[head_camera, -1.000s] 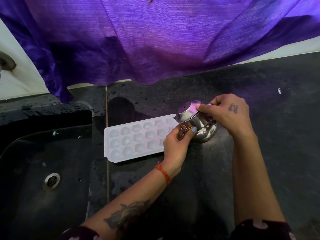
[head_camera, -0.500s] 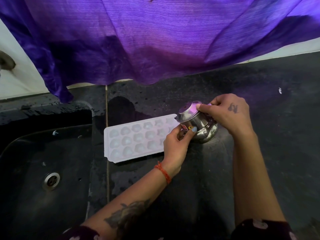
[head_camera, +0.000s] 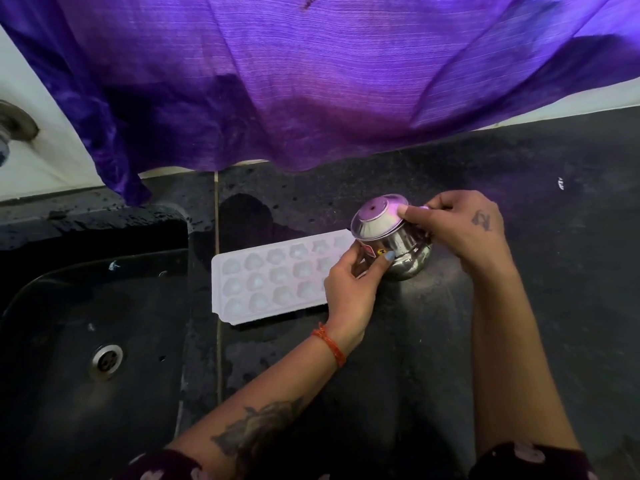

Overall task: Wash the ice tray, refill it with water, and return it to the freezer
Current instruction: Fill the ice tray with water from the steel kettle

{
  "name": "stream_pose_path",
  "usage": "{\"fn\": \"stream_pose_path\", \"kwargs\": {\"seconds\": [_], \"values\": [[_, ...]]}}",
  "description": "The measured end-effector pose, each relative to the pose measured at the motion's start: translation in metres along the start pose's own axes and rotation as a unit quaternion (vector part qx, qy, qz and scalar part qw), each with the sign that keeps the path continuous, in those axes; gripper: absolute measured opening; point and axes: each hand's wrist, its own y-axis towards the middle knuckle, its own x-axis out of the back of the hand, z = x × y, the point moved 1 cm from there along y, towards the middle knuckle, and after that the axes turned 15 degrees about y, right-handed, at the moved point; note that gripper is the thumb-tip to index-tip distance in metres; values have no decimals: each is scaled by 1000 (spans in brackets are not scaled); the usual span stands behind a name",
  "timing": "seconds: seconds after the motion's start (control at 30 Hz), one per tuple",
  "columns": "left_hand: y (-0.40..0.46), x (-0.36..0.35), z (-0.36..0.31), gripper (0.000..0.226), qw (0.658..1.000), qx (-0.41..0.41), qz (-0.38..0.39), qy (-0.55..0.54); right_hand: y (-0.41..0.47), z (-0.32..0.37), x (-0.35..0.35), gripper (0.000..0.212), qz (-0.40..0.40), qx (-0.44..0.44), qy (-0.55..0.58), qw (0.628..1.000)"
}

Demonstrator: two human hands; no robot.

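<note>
Head view: ice tray (head_camera: 273, 282) flat, long axis left-right; both hands apparently gripping steel pot (head_camera: 398, 247).

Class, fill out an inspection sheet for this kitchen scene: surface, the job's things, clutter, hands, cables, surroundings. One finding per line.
Surface: dark stone counter, with wet patches near the sink.
Job's things: white ice tray lies flat on the counter beside the sink; whether its cells hold water cannot be told. Steel pot with lid stands at the tray's right end.
Clutter: nothing seen.
Hands: left hand holds the pot's side; right hand grips the lid's edge.
Cables: nothing seen.
Surroundings: black sink with drain at left; purple cloth hangs above; tap fitting on the wall.
</note>
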Motion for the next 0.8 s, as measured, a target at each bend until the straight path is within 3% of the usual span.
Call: {"fn": "stream_pose_path", "kwargs": {"seconds": [0.8], "values": [[-39,92,21,27,981,-3,-184,-61,-35,34,-94,31,145,43,50,987]]}}
